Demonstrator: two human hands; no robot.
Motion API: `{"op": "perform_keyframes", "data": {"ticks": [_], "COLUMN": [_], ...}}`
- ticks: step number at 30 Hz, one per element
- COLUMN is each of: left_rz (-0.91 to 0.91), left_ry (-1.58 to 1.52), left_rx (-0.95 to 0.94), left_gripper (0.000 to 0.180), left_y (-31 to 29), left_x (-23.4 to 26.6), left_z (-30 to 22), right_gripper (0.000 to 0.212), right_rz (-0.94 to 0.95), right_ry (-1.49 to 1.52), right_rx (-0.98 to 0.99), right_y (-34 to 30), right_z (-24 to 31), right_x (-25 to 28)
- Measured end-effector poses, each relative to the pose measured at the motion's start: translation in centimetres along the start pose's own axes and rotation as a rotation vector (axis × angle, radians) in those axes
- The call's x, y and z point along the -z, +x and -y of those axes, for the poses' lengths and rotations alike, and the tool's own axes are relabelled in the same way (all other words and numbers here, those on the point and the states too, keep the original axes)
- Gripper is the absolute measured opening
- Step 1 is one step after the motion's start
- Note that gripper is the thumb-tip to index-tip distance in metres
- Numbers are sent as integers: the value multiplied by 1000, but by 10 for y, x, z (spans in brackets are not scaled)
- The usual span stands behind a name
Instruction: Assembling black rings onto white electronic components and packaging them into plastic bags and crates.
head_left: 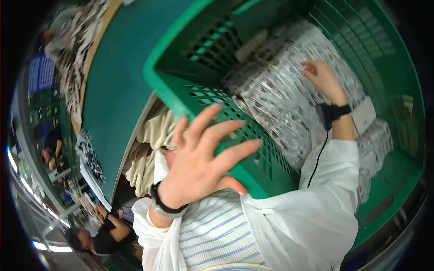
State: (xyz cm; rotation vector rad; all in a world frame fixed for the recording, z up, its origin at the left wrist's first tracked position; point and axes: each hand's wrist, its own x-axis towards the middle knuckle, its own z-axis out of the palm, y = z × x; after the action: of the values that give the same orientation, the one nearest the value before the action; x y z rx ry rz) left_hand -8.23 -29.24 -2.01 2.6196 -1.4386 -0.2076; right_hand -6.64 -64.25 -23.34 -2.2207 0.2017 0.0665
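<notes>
A large green plastic basket with slotted walls takes up the right side. Inside it lie rows of small, pale items wrapped in clear plastic. My left hand is spread over the basket's near rim, with fingers apart and nothing in them. Whether its palm touches the rim is hidden. My right hand reaches into the basket above the wrapped items, fingers curled inward toward the thumb. What those fingers hold, if anything, is too small to make out. A white box-like piece sits beside my right forearm.
Left of the basket stretches a green table top. Cream fabric lies bunched below its edge. Grey-beige strips are heaped farther left. A co-worker in black sits at the lower left. A black cable hangs from my right wrist.
</notes>
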Motion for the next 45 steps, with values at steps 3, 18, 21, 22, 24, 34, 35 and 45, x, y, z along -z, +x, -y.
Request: {"op": "perform_keyframes", "data": {"ticks": [3, 18, 21, 22, 24, 34, 35, 45], "left_rz": [-103, -257, -387, -428, -429, -132, -144, -529], "left_ry": [-164, -1167, -1069, -1023, -1091, -1355, -1346, -936], "left_rx": [-53, -87, -263, -360, -391, -585, -589, -729], "left_gripper": [65, 70, 71, 72, 61, 32, 32, 17], "left_y": [-3, -307, -344, -354, -363, -368, -370, -387], "left_x": [-8, 33, 17, 14, 47, 115, 114, 121], "left_z": [5, 32, 25, 27, 29, 58, 64, 51], "right_gripper": [35, 20, 22, 19, 15, 17, 17, 11], "right_rz": [98, -440, -513, -432, -271, 615, 619, 595], "right_ry": [-38, -362, -313, -295, -276, -169, -180, -191], "right_rx": [68, 495, 592, 671, 804, 1448, 1459, 1355], "right_y": [20, -41, -44, -44, -45, -57, -55, -41], "right_z": [34, 331, 378, 395, 427, 522, 523, 499], "right_x": [-32, -2, -18, -26, -44, -186, -199, -203]}}
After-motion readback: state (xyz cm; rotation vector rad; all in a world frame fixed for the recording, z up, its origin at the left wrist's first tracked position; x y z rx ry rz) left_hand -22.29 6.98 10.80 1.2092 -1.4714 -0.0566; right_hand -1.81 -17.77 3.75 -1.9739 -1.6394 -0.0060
